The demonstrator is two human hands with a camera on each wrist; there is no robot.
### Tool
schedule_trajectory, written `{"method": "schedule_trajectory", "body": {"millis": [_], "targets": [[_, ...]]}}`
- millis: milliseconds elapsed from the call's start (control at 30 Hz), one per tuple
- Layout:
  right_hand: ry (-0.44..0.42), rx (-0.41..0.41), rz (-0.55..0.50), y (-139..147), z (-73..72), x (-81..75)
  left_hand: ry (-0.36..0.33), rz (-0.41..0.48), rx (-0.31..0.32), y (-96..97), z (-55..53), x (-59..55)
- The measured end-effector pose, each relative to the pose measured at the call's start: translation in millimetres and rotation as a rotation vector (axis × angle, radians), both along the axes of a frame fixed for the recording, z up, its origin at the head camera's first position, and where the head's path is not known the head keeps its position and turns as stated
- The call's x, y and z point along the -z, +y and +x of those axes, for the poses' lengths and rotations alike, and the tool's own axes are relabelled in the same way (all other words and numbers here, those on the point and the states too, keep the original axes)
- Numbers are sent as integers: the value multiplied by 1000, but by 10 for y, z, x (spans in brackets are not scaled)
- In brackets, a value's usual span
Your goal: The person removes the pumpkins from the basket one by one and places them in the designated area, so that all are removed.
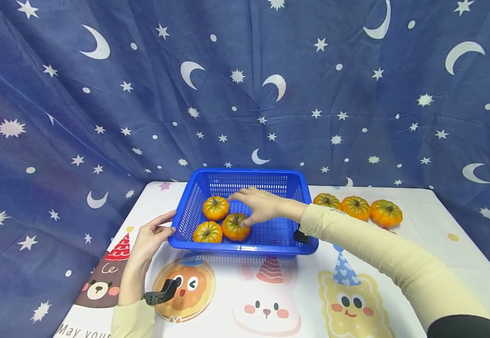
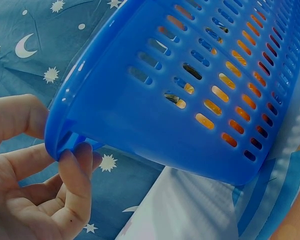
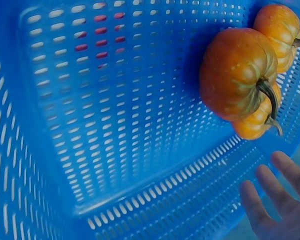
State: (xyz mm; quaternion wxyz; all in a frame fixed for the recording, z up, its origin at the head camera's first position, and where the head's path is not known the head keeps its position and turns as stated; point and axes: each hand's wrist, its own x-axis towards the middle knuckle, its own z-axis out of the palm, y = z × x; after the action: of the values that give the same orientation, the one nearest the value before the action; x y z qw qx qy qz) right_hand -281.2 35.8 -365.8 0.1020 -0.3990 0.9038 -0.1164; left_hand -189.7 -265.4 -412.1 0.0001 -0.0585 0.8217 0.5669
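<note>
A blue plastic basket (image 1: 245, 249) with slotted walls holds three small orange-and-green pumpkins in its left part. My left hand (image 1: 149, 237) grips the rim at the basket's left side. In the left wrist view, the left hand's fingers (image 2: 75, 185) curl round the edge of the rim. Inside the basket, my right hand (image 1: 263, 205) reaches in over the front right pumpkin (image 1: 236, 226), its thumb close to it. The right wrist view has the right hand's fingers (image 3: 277, 192) spread apart from the pumpkins. Nearby are the back pumpkin (image 1: 216, 208) and front left pumpkin (image 1: 208, 232).
To the basket's right, a left pumpkin (image 1: 326, 201), a middle pumpkin (image 1: 356, 207) and a right pumpkin (image 1: 386, 213) stand in a row. The white tablecloth (image 1: 224, 300) has cartoon prints. A blue curtain (image 1: 245, 126) with moons and stars hangs behind.
</note>
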Motion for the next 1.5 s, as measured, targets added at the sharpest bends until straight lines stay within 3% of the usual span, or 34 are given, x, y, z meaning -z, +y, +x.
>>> {"method": "schedule_trajectory", "body": {"millis": [400,1067,1500], "targets": [[-41,-50,58,-106,-54,166,7,-9,2,2,1,20],[-253,-17,45,-187,-95,377,0,-14,-4,-15,5,9],[-232,-26,33,-168,-128,477,-2,6,-2,-9,-13,14]]}}
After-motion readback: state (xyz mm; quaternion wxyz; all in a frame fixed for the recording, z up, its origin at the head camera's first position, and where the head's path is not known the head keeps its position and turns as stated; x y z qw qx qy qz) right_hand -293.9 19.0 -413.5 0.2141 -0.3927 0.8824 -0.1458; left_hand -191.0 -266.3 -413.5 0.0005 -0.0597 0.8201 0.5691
